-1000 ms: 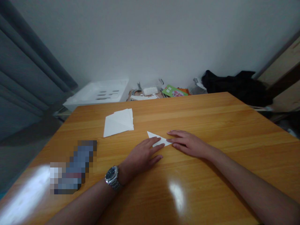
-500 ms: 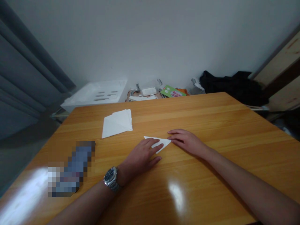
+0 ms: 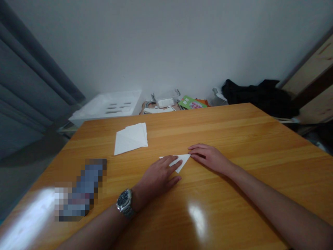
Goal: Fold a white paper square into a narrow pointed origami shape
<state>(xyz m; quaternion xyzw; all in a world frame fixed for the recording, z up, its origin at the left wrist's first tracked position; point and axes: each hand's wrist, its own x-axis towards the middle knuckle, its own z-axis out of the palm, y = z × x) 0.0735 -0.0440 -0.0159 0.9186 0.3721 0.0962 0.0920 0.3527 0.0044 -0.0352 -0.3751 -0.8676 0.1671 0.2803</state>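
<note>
A small folded white paper triangle (image 3: 184, 158) lies on the wooden table (image 3: 221, 128), near its middle. My left hand (image 3: 160, 175), with a metal watch on the wrist, rests over the triangle's left part, fingers spread and pressing it flat. The fingertips of my right hand (image 3: 208, 157) touch the triangle's right corner; its fingers are slightly apart and lie on the table. Farther back on the left is a stack of white paper sheets (image 3: 131, 139).
A pixelated dark object (image 3: 87, 187) lies at the table's left. Beyond the far edge are a white foam tray (image 3: 106, 104), a green booklet (image 3: 191, 103) and black cloth (image 3: 260, 97).
My left hand has shifted slightly on the paper, and the triangle has turned a little, its left tip now lower. The whole view has moved slightly.
</note>
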